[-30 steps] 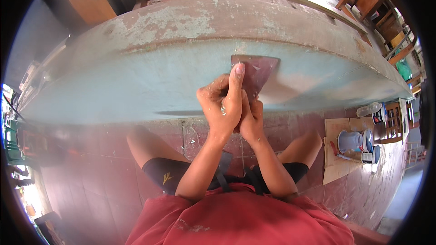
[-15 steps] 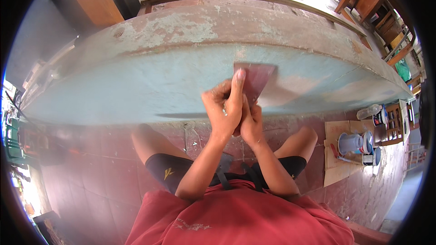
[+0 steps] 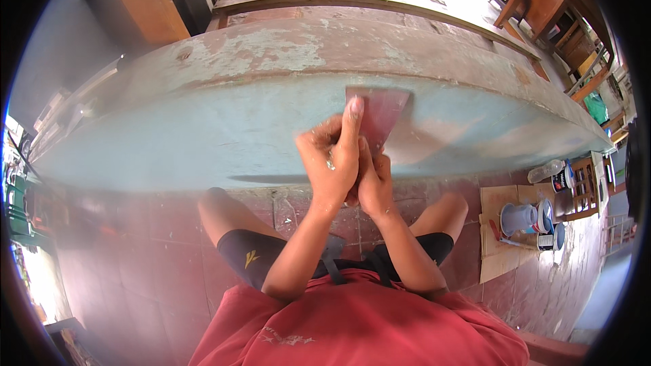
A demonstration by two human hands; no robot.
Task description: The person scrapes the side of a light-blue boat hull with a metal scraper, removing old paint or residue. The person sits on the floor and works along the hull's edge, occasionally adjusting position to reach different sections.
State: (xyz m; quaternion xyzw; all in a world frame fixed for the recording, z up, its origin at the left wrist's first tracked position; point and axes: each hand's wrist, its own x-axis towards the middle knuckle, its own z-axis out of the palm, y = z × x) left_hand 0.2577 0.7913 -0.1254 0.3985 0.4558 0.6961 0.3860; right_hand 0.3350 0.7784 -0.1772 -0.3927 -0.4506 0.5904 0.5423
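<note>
Both hands are closed together around the grip of a wide-bladed scraper (image 3: 385, 120). My left hand (image 3: 331, 163) has its thumb stretched up along the blade's left side, and pale flecks of paint cling to its skin. Just beside it, my right hand (image 3: 373, 181) wraps the lower part; the handle is hidden by the fingers. The blade's broad edge points up and lies against the pale blue painted face of a low wall (image 3: 203, 135), a little below its top edge. Right of the blade, bare greyish-pink patches show in the paint.
Peeling paint covers the wall's top ledge (image 3: 271, 47). Red floor tiles (image 3: 149, 264) with small flecks lie below. To the right, a cardboard sheet (image 3: 498, 257) bears a pail (image 3: 517, 220), a can (image 3: 548, 238) and a red-handled tool. A clear bottle (image 3: 546, 171) lies nearby.
My hands and the scraper have slid slightly up the wall, so the blade edge is closer to the ledge. The grip stays the same. The view has tilted a little.
</note>
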